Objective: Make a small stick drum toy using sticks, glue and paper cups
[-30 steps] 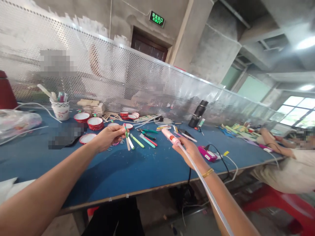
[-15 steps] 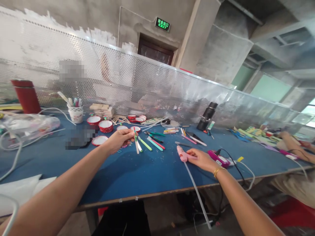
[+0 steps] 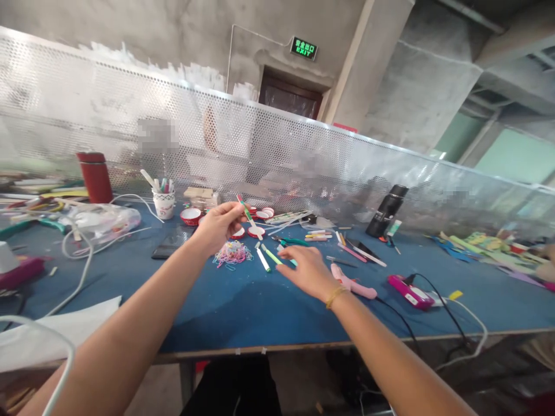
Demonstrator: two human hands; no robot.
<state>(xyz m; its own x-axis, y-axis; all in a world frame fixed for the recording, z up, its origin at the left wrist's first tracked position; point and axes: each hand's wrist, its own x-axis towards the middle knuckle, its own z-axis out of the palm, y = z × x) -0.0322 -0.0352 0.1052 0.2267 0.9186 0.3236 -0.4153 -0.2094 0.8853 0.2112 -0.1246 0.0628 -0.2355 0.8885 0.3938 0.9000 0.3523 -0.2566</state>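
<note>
In my left hand, between thumb and fingers, is a flat wooden craft stick with red and green on its upper part. Beneath that hand lies a pile of coloured paper clips. My right hand is open over the table, fingers stretched toward several markers. A white marker with a green end and a light green marker lie just left of its fingertips. Behind my right wrist rests a pink glue gun, apart from the hand. Small red dishes with white insides stand beyond my left hand.
A purple box with a cable lies to the right. A black bottle, a red flask and a paper cup of pens stand along the perforated metal screen. Pliers lie behind my right hand.
My right hand has let go of the glue gun and moved left to the markers. The left hand has lifted the craft stick slightly. The view has turned left.
</note>
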